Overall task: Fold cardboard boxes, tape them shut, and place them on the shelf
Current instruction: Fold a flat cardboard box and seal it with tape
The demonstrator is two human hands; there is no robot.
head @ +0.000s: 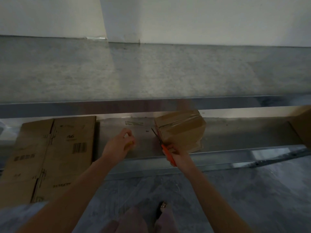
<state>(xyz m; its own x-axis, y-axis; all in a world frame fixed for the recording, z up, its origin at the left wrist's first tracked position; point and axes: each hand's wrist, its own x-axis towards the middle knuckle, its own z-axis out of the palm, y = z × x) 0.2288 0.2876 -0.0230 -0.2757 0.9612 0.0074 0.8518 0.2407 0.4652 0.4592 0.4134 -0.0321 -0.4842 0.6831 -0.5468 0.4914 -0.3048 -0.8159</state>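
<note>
A small cardboard box [180, 130], wrapped in brown tape, sits tilted on the lower metal shelf [218, 137]. My right hand [178, 157] grips orange-handled scissors [165, 151] at the box's near left corner, with the dark blades pointing up and left along its side. My left hand [120, 143] hovers over the shelf to the left of the box, apart from it. Its fingers are curled round a small yellowish thing [130, 145] that is too blurred to name.
A flattened cardboard box [50, 157] with barcodes lies on the lower shelf at the left. Another brown box [301, 126] shows at the right edge. The upper shelf board [151, 73] spans the view above, against a white wall. Grey floor lies below.
</note>
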